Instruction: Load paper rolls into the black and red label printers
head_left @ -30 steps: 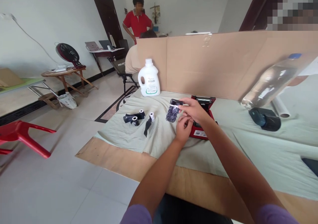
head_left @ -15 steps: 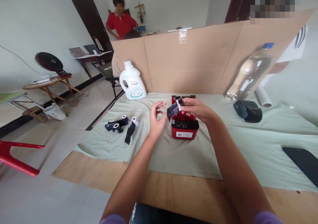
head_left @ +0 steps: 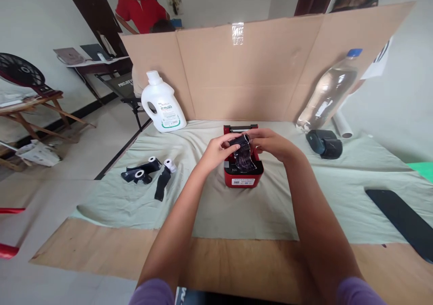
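Observation:
A red and black label printer (head_left: 242,182) stands on the cloth with its top raised. Above its open bay is a small paper roll (head_left: 245,160) with dark-printed paper, its loose end hanging over the printer's front. My left hand (head_left: 218,150) pinches the left side of this roll between thumb and fingers. At the roll's right end, the fingers of my right hand (head_left: 270,143) are closed around its edge; some fingertips are hidden. To the left lie several more dark paper rolls (head_left: 144,177), and one with a white end (head_left: 163,182) trails a dark strip.
A white jug (head_left: 164,104) stands at back left before a cardboard screen (head_left: 233,75). At right are a large clear bottle (head_left: 329,93), a dark device (head_left: 324,144), a white tube (head_left: 342,123) and a black phone (head_left: 399,219). People are behind the screen.
My left hand has moved from beside the roll onto it. The roll has turned sideways and its loose strip now hangs toward me. The view has shifted to the right.

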The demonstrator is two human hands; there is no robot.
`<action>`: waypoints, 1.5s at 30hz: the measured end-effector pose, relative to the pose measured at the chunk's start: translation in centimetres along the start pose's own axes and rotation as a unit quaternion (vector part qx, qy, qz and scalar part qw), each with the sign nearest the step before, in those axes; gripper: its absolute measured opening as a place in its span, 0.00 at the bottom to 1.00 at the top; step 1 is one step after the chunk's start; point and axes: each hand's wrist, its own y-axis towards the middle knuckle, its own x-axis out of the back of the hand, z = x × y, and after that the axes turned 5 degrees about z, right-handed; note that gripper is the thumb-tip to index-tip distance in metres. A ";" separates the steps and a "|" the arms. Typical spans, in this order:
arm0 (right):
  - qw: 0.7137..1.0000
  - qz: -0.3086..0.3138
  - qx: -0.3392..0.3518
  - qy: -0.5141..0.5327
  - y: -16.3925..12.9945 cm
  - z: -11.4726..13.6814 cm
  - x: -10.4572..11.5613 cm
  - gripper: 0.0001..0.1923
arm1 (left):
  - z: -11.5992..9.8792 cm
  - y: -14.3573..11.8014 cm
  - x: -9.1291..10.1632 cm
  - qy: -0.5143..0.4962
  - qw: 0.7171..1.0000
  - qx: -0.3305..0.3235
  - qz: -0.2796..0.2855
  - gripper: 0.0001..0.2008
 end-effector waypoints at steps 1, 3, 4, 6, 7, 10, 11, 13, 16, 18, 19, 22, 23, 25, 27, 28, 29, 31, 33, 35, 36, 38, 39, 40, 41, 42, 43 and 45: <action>1.000 -0.018 -0.007 -0.017 -0.1 0.1 0.1 0.15 | 0.0 -0.1 0.2 0.020 1.000 0.000 0.000 0.19; 0.996 -0.039 -0.005 -0.080 -0.2 0.3 0.1 0.14 | -0.1 -0.2 0.7 0.058 0.998 -0.010 0.010 0.18; 0.992 -0.040 0.000 -0.122 -0.2 0.3 0.0 0.13 | -0.1 -0.3 0.8 0.075 0.997 -0.015 0.017 0.17; 0.979 -0.034 -0.001 -0.199 -0.3 0.5 -0.4 0.12 | 0.1 -0.4 0.7 0.100 0.994 -0.023 0.023 0.16; 0.974 -0.031 -0.010 -0.225 -0.4 0.6 -0.6 0.10 | 0.2 -0.3 0.6 0.105 0.994 -0.024 0.022 0.16; 0.962 -0.024 -0.038 -0.268 -0.3 0.2 -0.9 0.08 | 0.8 -0.1 -0.1 0.112 0.994 -0.014 0.011 0.15; 0.958 -0.028 -0.043 -0.283 -0.2 -0.1 -0.9 0.07 | 0.9 0.0 -0.3 0.115 0.993 -0.009 0.004 0.15; 0.945 -0.041 -0.046 -0.322 0.3 -1.0 -0.9 0.07 | 1.1 0.0 -0.7 0.123 0.992 -0.004 -0.026 0.16; 0.918 -0.049 -0.056 -0.389 1.3 -2.3 -1.2 0.10 | 0.8 -1.4 -1.4 0.140 0.986 -0.029 -0.080 0.13; 0.901 -0.048 -0.070 -0.425 1.9 -2.8 -1.6 0.13 | 0.5 -3.3 -2.1 0.178 0.978 -0.065 -0.086 0.11; 0.892 -0.046 -0.078 -0.443 2.1 -2.9 -1.8 0.13 | 0.5 -4.4 -2.5 0.203 0.972 -0.084 -0.084 0.11; 0.863 -0.034 -0.092 -0.496 2.2 -2.8 -2.3 0.12 | 1.0 -7.2 -3.8 0.268 0.949 -0.122 -0.111 0.12; 0.854 -0.028 -0.093 -0.511 2.2 -2.8 -2.5 0.12 | 1.3 -7.8 -4.2 0.281 0.943 -0.132 -0.119 0.12; 0.845 -0.018 -0.095 -0.526 2.0 -2.5 -2.7 0.12 | 1.9 -8.2 -4.6 0.298 0.935 -0.150 -0.116 0.15; 0.844 -0.017 -0.105 -0.525 1.8 -2.2 -3.0 0.13 | 2.4 -8.1 -4.8 0.308 0.933 -0.160 -0.097 0.17; 0.845 -0.021 -0.113 -0.522 1.7 -2.0 -3.1 0.14 | 2.5 -8.0 -4.9 0.312 0.932 -0.160 -0.090 0.18; 0.845 -0.025 -0.123 -0.519 1.7 -1.8 -3.4 0.14 | 2.5 -7.9 -5.0 0.316 0.932 -0.157 -0.087 0.18; 0.844 -0.037 -0.140 -0.517 1.8 -1.6 -3.8 0.15 | 2.4 -7.8 -5.1 0.327 0.929 -0.148 -0.093 0.17; 0.842 -0.049 -0.147 -0.517 2.1 -1.6 -4.3 0.15 | 2.2 -7.8 -5.2 0.336 0.925 -0.142 -0.105 0.17; 0.842 -0.066 -0.147 -0.515 2.4 -1.8 -4.4 0.15 | 1.9 -7.8 -5.2 0.338 0.925 -0.139 -0.106 0.17; 0.846 -0.075 -0.145 -0.508 2.6 -1.9 -4.3 0.15 | 1.8 -7.8 -5.2 0.336 0.926 -0.137 -0.104 0.17; 0.868 -0.085 -0.134 -0.471 2.7 -2.2 -3.6 0.14 | 1.7 -7.8 -5.2 0.331 0.929 -0.132 -0.098 0.18; 0.887 -0.084 -0.127 -0.437 2.7 -2.3 -3.1 0.14 | 1.6 -7.8 -5.2 0.329 0.931 -0.127 -0.096 0.18; 0.907 -0.077 -0.119 -0.395 2.6 -2.4 -2.4 0.14 | 1.6 -7.8 -5.1 0.326 0.933 -0.124 -0.094 0.18; 0.926 -0.069 -0.114 -0.352 2.5 -2.5 -1.7 0.14 | 1.5 -7.8 -5.1 0.324 0.934 -0.121 -0.092 0.18; 0.941 -0.062 -0.110 -0.314 2.4 -2.6 -1.0 0.13 | 1.5 -7.8 -5.0 0.325 0.934 -0.119 -0.089 0.19; 0.951 -0.060 -0.104 -0.284 2.2 -2.6 -0.3 0.12 | 1.4 -7.8 -5.0 0.329 0.933 -0.118 -0.087 0.19; 0.961 -0.081 -0.085 -0.249 2.1 -2.6 0.6 0.09 | 1.4 -7.8 -5.0 0.341 0.928 -0.121 -0.087 0.19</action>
